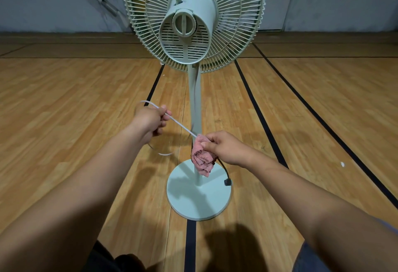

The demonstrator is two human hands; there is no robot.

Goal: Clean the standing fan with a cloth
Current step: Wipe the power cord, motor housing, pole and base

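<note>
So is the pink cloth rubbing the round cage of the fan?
No, the right hand pinches the pink cloth around the white power cord, well below the fan grille, while the left hand holds the cord taut.

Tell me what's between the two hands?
A white cord, running from the left hand to the pink cloth the right hand pinches, in the head view.

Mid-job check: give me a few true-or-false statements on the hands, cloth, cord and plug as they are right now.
1. The left hand grips the white cord. True.
2. The right hand holds a blue cloth. False: the cloth is pink.
3. The cloth is wiping the grille. False: it is bunched round the cord, well below the grille.
4. The fan stands upright on its round base. True.
5. The plug is in a wall socket. False: the black plug is loose at the base's edge.
</note>
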